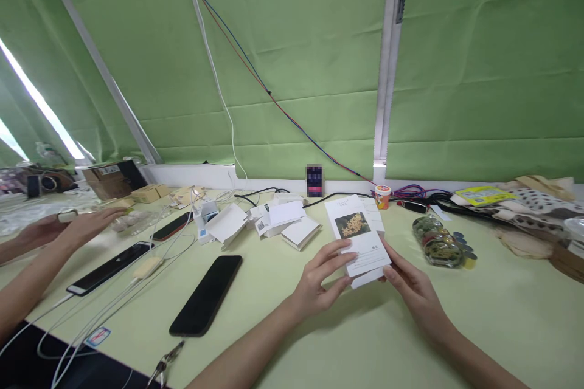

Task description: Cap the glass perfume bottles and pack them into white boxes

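A white paper box [371,261] printed with a yellow flower picture and some text is tilted up between my two hands. My left hand [322,276] grips its left edge, fingers across the front. Closed on the lower right edge is my right hand [413,289]. A flap sticks out at the end of the box nearest me. Beyond the left hand lie several white folded boxes [301,232] in a loose pile. To the right of the right hand is a group of small clear jars [438,243] with dried plant matter and dark lids beside them.
A black phone [205,296], another phone [109,268] on a white cable and keys [165,364] lie at left. A co-worker's hands [82,228] are at far left. An orange tub [382,197], cables and spotted cloth [533,203] line the back.
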The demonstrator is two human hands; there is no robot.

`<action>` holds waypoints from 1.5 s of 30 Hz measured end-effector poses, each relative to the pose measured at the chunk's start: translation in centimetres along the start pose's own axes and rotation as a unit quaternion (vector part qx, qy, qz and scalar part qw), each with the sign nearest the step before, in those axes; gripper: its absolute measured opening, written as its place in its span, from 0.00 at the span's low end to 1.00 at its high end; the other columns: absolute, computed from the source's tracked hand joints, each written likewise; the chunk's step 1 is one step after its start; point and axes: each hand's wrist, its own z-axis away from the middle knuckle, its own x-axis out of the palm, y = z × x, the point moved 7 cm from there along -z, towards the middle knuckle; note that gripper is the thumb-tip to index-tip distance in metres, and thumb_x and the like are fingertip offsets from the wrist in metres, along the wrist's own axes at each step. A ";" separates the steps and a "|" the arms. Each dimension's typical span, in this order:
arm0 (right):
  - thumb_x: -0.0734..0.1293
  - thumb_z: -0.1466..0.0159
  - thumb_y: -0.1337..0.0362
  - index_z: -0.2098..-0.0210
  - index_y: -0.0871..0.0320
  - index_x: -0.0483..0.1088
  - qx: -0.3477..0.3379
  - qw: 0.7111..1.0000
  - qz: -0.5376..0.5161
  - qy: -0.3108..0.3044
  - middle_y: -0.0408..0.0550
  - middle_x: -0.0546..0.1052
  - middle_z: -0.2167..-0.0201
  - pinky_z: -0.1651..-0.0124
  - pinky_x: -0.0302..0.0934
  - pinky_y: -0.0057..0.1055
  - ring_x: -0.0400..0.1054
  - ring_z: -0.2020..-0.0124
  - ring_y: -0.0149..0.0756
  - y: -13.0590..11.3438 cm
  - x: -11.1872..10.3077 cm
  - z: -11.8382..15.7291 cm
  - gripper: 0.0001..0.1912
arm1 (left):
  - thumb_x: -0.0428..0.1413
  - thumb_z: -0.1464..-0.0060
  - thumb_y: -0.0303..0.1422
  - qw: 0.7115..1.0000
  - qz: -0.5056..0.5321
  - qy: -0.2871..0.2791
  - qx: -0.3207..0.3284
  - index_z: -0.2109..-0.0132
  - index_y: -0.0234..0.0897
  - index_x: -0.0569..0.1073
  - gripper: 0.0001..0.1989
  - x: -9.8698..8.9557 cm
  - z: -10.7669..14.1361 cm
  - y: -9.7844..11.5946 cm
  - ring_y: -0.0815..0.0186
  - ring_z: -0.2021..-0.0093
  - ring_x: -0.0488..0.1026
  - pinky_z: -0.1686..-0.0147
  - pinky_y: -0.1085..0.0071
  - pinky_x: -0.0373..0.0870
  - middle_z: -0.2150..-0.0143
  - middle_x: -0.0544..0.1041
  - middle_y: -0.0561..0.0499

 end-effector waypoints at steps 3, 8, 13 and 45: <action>0.65 0.35 0.56 0.40 0.45 0.65 -0.003 1.000 0.002 -0.007 0.42 0.66 0.37 0.51 0.71 0.31 0.66 0.43 0.44 -0.2 0.2 0.0 0.23 | 0.55 0.42 0.25 1.000 0.003 0.002 0.000 0.39 0.40 0.66 0.24 0.0 0.0 0.0 0.56 0.40 0.65 0.45 0.59 0.70 0.40 0.66 0.40; 0.64 0.34 0.55 0.39 0.45 0.63 -0.006 1.000 0.012 -0.006 0.42 0.62 0.35 0.50 0.70 0.32 0.63 0.40 0.45 -0.3 0.3 0.0 0.24 | 0.54 0.42 0.24 1.000 0.005 0.002 0.021 0.39 0.39 0.66 0.24 0.1 0.0 0.3 0.57 0.40 0.66 0.45 0.61 0.70 0.40 0.66 0.39; 0.64 0.34 0.54 0.38 0.46 0.63 -0.009 1.000 0.025 -0.001 0.43 0.64 0.36 0.54 0.71 0.30 0.65 0.42 0.45 -0.3 0.3 0.0 0.25 | 0.54 0.42 0.27 1.000 0.002 -0.003 0.012 0.40 0.40 0.66 0.23 0.0 0.0 0.3 0.56 0.41 0.66 0.46 0.60 0.70 0.40 0.66 0.39; 0.64 0.36 0.52 0.37 0.51 0.62 -0.030 0.995 0.090 0.026 0.45 0.74 0.66 0.69 0.65 0.27 0.63 0.72 0.33 -0.2 0.3 0.3 0.28 | 0.51 0.38 0.32 0.991 0.053 0.042 -0.112 0.47 0.41 0.70 0.14 0.9 0.5 -0.6 0.58 0.43 0.66 0.46 0.61 0.67 0.44 0.67 0.42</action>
